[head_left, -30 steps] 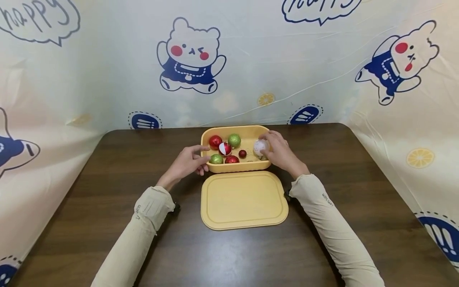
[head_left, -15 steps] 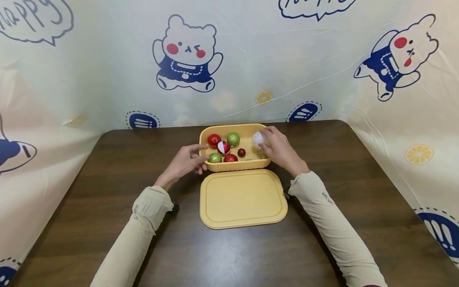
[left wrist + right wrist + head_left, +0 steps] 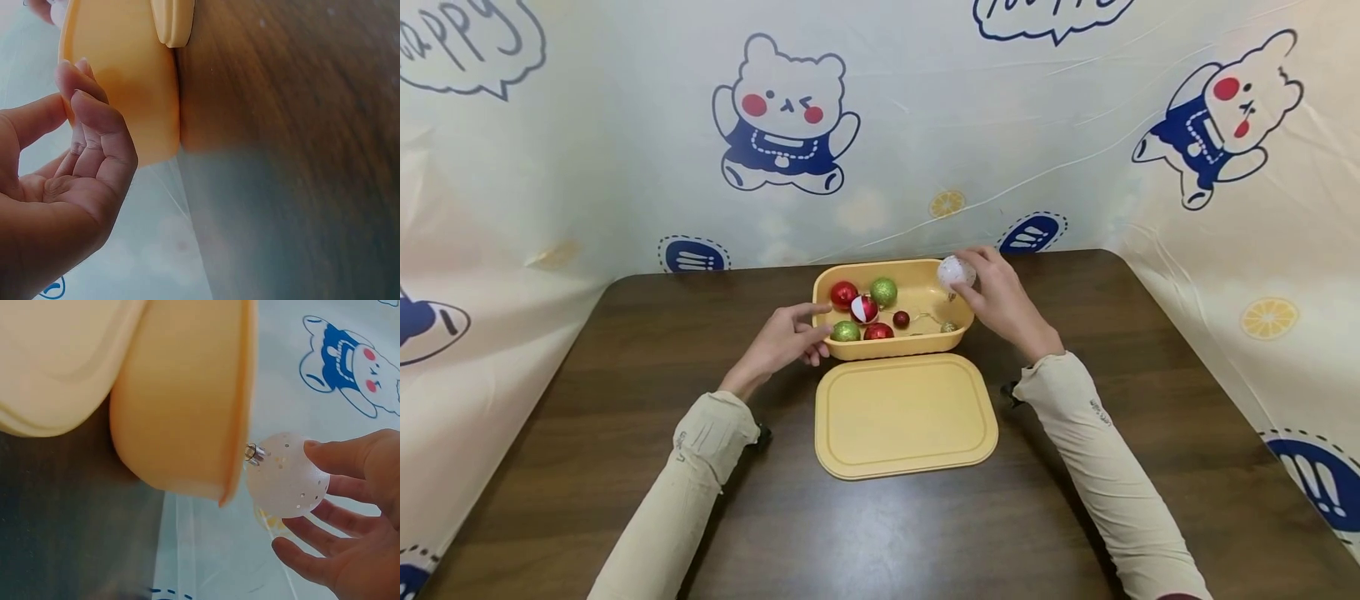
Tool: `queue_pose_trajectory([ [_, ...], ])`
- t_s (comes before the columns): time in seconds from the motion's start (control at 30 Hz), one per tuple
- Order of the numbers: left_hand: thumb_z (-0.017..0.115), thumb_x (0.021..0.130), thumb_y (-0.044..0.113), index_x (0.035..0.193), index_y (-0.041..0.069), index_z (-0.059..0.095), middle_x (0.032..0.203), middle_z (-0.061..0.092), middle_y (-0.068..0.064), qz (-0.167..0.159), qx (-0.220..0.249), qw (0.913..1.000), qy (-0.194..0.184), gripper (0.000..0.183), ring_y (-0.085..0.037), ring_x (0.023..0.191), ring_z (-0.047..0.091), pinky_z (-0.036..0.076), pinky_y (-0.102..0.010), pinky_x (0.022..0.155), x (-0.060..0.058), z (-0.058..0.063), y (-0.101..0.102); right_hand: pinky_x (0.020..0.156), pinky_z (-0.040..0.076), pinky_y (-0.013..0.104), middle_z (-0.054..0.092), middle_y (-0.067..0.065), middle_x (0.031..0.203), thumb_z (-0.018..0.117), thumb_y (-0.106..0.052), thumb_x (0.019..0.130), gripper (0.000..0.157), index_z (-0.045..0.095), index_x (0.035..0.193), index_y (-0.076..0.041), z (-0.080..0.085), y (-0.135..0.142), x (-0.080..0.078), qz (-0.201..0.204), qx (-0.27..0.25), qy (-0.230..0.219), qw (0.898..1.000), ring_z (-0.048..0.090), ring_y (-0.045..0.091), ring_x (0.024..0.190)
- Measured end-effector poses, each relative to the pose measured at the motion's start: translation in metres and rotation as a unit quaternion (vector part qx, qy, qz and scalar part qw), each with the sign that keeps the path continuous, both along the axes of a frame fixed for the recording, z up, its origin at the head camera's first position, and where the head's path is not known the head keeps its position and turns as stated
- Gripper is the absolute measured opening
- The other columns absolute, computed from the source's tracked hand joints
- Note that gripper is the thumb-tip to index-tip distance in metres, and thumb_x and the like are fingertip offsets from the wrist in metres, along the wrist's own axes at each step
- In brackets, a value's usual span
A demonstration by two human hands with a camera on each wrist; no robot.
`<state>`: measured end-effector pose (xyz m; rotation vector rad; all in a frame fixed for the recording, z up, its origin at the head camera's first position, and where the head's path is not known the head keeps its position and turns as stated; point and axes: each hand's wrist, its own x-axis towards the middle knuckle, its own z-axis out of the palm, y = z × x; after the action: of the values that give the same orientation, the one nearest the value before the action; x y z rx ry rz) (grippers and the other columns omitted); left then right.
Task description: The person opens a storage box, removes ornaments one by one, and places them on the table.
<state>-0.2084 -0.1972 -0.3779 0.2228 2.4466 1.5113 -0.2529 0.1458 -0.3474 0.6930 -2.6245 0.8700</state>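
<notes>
My right hand [image 3: 1006, 304] grips a white Christmas ball [image 3: 956, 272] speckled with small shiny dots, raised over the right end of the yellow box [image 3: 895, 348]. In the right wrist view, thumb and fingers wrap the ball [image 3: 286, 478], its silver cap [image 3: 254, 454] pointing at the box rim. At the box's left end, my left hand [image 3: 781, 342] holds the rim with fingers bent, seen against the outer wall in the left wrist view. Inside lie red balls [image 3: 844, 295], green glitter balls [image 3: 884, 292], a red-and-white ball [image 3: 864, 309] and a small dark red ball [image 3: 901, 319].
The yellow lid [image 3: 906, 417] lies flat on the dark wooden table [image 3: 880, 533], directly in front of the box. A tiny gold ornament [image 3: 949, 327] sits at the box's right end. Behind the table hangs a printed cloth [image 3: 880, 125] with cartoon bears.
My right hand has lifted the white ball from the box's right end, moving it up and slightly right to the rim. The left hand stays at the box's left end.
</notes>
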Motion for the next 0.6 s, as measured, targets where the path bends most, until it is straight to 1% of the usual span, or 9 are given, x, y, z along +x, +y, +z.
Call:
queue_pose_trajectory([
  [0.17, 0.062, 0.1, 0.017, 0.146, 0.002, 0.046, 0.078, 0.07, -0.02, -0.001, 0.002, 1.0, 0.009, 0.051, -0.035, 0.064, 0.065, 0.058, -0.047, 0.068, -0.001, -0.002, -0.001, 0.097, 0.048, 0.048, 0.053, 0.021, 0.132, 0.073, -0.01, 0.091, 0.046, 0.058, 0.132, 0.005, 0.004, 0.008, -0.001, -0.004, -0.021, 0.016, 1.0, 0.053, 0.035, 0.12],
  [0.3, 0.061, 0.1, 0.017, 0.146, 0.002, 0.047, 0.076, 0.07, -0.018, 0.001, 0.003, 0.9999, 0.01, 0.05, -0.029, 0.06, 0.065, 0.058, -0.048, 0.068, -0.001, -0.003, -0.001, 0.097, 0.047, 0.049, 0.055, 0.022, 0.129, 0.074, -0.01, 0.09, 0.044, 0.06, 0.129, 0.006, 0.005, 0.017, -0.005, -0.014, -0.029, 0.026, 0.999, 0.053, 0.036, 0.119],
  [0.4, 0.061, 0.1, 0.017, 0.146, 0.002, 0.046, 0.077, 0.07, -0.019, 0.0, 0.002, 1.0, 0.01, 0.05, -0.027, 0.06, 0.065, 0.058, -0.049, 0.068, -0.001, -0.003, -0.001, 0.094, 0.05, 0.049, 0.055, 0.024, 0.129, 0.074, -0.008, 0.09, 0.044, 0.06, 0.129, 0.006, 0.004, 0.026, -0.008, -0.022, -0.039, 0.015, 0.999, 0.054, 0.037, 0.118],
  [0.53, 0.061, 0.1, 0.017, 0.146, 0.003, 0.046, 0.081, 0.069, -0.024, -0.002, 0.001, 1.0, 0.009, 0.051, -0.032, 0.063, 0.065, 0.058, -0.05, 0.07, 0.0, -0.002, -0.001, 0.089, 0.055, 0.048, 0.053, 0.026, 0.128, 0.073, -0.004, 0.09, 0.044, 0.059, 0.129, 0.008, 0.002, 0.039, -0.012, -0.035, -0.058, -0.008, 0.998, 0.056, 0.037, 0.114],
  [0.6, 0.062, 0.1, 0.018, 0.146, 0.004, 0.047, 0.083, 0.069, -0.026, -0.001, 0.001, 1.0, 0.007, 0.05, -0.035, 0.064, 0.066, 0.058, -0.049, 0.069, -0.001, -0.003, -0.001, 0.089, 0.055, 0.049, 0.052, 0.026, 0.129, 0.072, -0.004, 0.09, 0.044, 0.058, 0.13, 0.008, 0.0, 0.047, -0.015, -0.047, -0.061, -0.02, 0.997, 0.056, 0.037, 0.114],
])
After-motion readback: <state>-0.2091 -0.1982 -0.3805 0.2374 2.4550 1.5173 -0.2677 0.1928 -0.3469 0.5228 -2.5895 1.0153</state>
